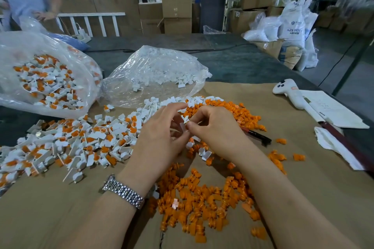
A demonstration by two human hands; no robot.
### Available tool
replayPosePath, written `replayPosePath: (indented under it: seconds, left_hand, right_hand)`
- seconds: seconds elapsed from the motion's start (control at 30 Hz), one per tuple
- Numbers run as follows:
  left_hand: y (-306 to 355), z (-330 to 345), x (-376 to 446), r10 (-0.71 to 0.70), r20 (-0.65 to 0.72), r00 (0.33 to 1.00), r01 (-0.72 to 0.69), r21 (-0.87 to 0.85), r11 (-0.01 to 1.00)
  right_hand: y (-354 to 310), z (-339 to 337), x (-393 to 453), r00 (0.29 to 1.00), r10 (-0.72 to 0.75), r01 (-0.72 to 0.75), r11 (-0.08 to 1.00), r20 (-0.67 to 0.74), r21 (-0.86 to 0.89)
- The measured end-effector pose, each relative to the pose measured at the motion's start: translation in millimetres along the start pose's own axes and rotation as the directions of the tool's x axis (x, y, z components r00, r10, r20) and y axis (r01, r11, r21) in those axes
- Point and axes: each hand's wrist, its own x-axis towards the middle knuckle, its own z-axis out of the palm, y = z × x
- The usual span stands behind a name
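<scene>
Left hand (159,135): pinches white piece (182,128) at its lower end.
Right hand (212,129): pinches its upper end; long axis upright between both.

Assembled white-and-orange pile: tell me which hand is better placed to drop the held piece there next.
Left, probably. Both hands pinch the white piece, but the left hand lies right beside the assembled pile, which spreads to its left; the right hand would have to reach across it.
</scene>
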Motion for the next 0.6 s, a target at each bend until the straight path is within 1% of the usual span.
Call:
replayPosePath:
  seconds: [0.03,0.07,0.1,0.17,0.2,0.27,0.3,0.33,0.4,0.43,0.53,0.6]
  left_hand:
    - [0,-2,0,-0.079,0.026,0.997,0.082,-0.141,0.987]
    - [0,-4,1,-0.147,0.074,0.986,0.162,-0.303,0.939]
    - [0,-7,1,-0.188,0.11,0.976,0.217,-0.421,0.881]
    - [-3,-11,3,-0.251,0.142,0.958,0.287,-0.517,0.806]
    - [-6,-12,4,-0.293,0.169,0.941,0.337,-0.566,0.753]
    - [-10,-13,5,-0.357,0.273,0.893,0.442,-0.676,0.59]
    - [-10,-13,5,-0.367,0.32,0.874,0.478,-0.703,0.527]
    - [-11,-13,5,-0.363,0.337,0.868,0.488,-0.71,0.508]
    - [-12,-12,6,-0.344,0.32,0.883,0.462,-0.728,0.506]
    - [-11,-12,7,-0.339,0.306,0.89,0.443,-0.754,0.484]
    - [-11,-14,8,-0.327,0.318,0.89,0.424,-0.841,0.336]
    - [-11,-15,9,-0.301,0.335,0.893,0.418,-0.864,0.28]
  right_hand:
    - [0,-1,0,1.0,0.012,-0.011,0.999,-0.014,0.033]
    - [-1,-3,0,0.999,0.027,-0.024,0.997,-0.031,0.078]
    - [-1,-6,0,0.998,0.042,-0.035,0.991,-0.048,0.133]
    - [-2,-12,-1,0.996,0.055,-0.038,0.971,-0.066,0.237]
    - [-3,-14,-2,0.997,0.047,-0.028,0.962,-0.063,0.271]
    - [-4,-15,-5,0.998,0.024,-0.007,0.954,-0.053,0.301]
    - [-5,-13,-5,0.999,0.019,-0.004,0.954,-0.048,0.299]
    - [-5,-12,-5,0.999,0.019,-0.006,0.956,-0.04,0.295]
    - [-6,-11,-5,1.0,0.015,-0.009,0.954,-0.017,0.3]
    - [-5,-13,-5,1.0,0.007,-0.007,0.951,0.001,0.31]
    - [-4,-21,-6,0.993,-0.054,0.006,0.906,0.102,0.422]
    - [-3,-27,-7,0.98,-0.127,0.04,0.882,0.155,0.47]
